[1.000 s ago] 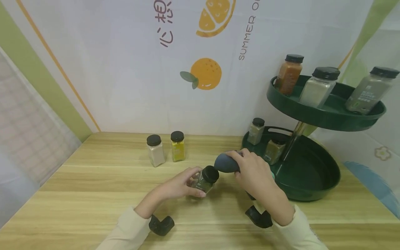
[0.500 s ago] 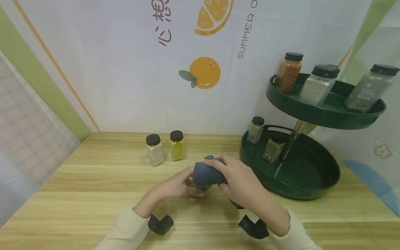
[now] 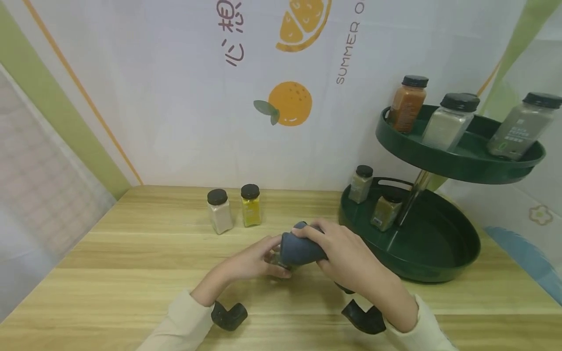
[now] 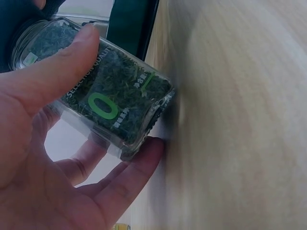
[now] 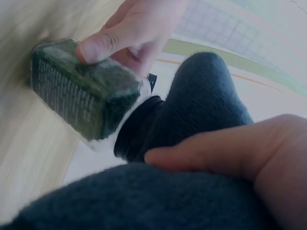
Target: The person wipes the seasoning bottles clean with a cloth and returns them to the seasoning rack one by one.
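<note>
My left hand holds a square glass spice jar of dried green herbs, thumb on one side and fingers on the other. In the left wrist view the jar is tilted, its base close to the wooden tabletop. A dark blue-grey cloth covers the jar's lid, and my right hand grips that cloth. The right wrist view shows the cloth bunched against the black lid, with the right thumb pressing on it. From the head view, the cloth and left fingers hide most of the jar.
Behind the hands stand a jar of pale powder and a jar of yellow powder. At right, a two-tier dark green rack carries several spice jars on its trays. A printed white curtain hangs behind the wooden table.
My right hand has moved left with the cloth, from beside the jar onto its lid. Over the last half second the cloth shifts only slightly. The left hand stays almost in place.
</note>
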Tool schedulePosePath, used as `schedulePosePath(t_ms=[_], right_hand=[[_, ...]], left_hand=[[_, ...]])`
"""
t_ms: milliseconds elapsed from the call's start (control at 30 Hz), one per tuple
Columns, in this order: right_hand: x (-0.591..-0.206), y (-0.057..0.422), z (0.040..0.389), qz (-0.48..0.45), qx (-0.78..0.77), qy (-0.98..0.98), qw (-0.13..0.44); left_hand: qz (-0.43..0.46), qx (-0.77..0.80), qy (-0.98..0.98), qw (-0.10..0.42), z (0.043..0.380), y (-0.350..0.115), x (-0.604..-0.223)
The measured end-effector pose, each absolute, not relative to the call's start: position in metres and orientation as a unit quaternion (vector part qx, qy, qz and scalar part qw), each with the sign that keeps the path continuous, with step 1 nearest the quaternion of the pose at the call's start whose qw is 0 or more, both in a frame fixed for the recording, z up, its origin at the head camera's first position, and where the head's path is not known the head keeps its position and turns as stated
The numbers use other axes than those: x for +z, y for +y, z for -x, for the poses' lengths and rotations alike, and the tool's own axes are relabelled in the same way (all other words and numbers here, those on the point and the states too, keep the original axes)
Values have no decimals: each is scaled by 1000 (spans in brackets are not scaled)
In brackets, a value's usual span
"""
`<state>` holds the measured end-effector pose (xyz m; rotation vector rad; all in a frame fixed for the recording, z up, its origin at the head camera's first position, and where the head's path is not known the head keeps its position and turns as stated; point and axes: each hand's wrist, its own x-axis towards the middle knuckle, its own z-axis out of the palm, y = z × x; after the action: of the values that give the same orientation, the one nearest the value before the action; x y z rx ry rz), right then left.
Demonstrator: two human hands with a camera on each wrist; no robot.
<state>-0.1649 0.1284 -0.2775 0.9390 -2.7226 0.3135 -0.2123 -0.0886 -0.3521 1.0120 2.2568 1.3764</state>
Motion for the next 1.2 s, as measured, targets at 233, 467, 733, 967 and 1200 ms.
schedulePosePath(t_ms=[233,467,733,967,1200], right_hand=[[-274,140,170,-389,109,-907,121],[-271,147,173,-395,120,-906,93],[-271,153,179,-385,126,-912,64],[-268,160,179,-370,99,-921,75],[-263,167,177,-325,56,-939,101]], left_hand=[[-305,460,818,164,205,-92,-350],[-277,435,841,163,203,-90,-348],[-287,434,840,154,204,-90,-349],[-297,448,828,160,205,-90,-349],[-302,452,825,155,204,-91,-350]])
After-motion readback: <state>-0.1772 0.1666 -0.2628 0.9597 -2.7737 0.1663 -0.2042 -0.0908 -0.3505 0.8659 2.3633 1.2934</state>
